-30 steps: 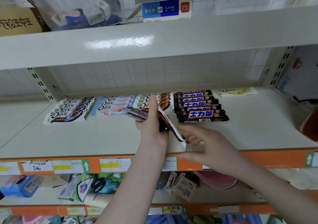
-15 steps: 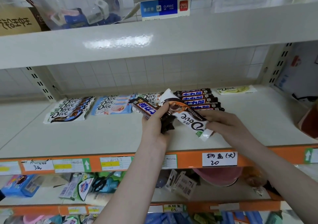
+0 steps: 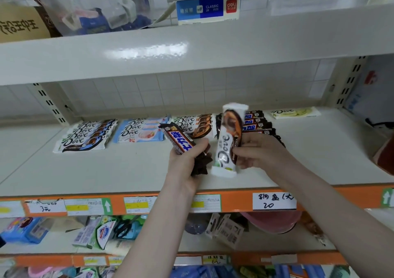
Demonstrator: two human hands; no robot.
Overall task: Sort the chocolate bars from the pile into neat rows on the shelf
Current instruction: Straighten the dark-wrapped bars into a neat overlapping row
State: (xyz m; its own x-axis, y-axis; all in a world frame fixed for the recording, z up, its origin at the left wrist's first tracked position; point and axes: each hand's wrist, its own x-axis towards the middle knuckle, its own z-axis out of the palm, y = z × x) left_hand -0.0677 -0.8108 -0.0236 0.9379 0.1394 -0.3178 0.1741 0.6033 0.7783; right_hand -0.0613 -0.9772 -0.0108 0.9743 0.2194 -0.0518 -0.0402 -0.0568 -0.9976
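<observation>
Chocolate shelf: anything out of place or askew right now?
One pale green Dove bar lies alone at the back right, apart from the rows. The other rows look tidy. Right hand holds a white Dove bar; left hand holds dark bars.

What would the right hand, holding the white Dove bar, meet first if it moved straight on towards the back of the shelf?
Most likely the row of dark bars lying just behind the right hand and its white Dove bar. Depth is hard to judge from this single view.
</observation>
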